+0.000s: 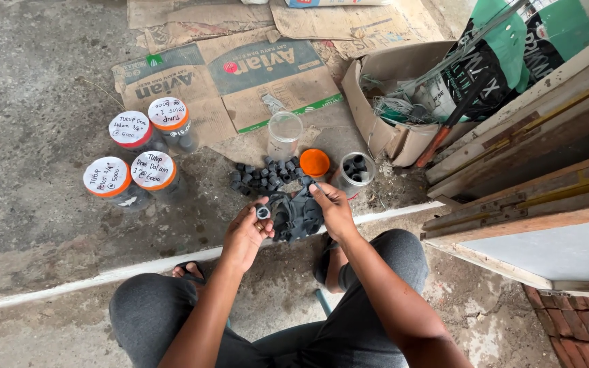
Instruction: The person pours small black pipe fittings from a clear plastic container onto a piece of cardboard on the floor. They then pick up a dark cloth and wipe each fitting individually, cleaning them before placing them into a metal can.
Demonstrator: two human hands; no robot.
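— Grey trousers nearest, knees apart; what do the hands hold?
— The left hand (245, 232) pinches a small dark pipe cap (263, 212) between thumb and fingers. The right hand (335, 208) closes on the edge of a black plastic bag (298, 217) lying on the concrete floor (49, 225).
— And how much is sorted?
— Hard to judge. A heap of loose caps (267, 176) lies just beyond the bag; an open jar (356, 170) holds several, an orange lid (315, 163) beside it, and a clear jar (285, 134) stands empty. Four lidded jars (138, 160) stand further left.
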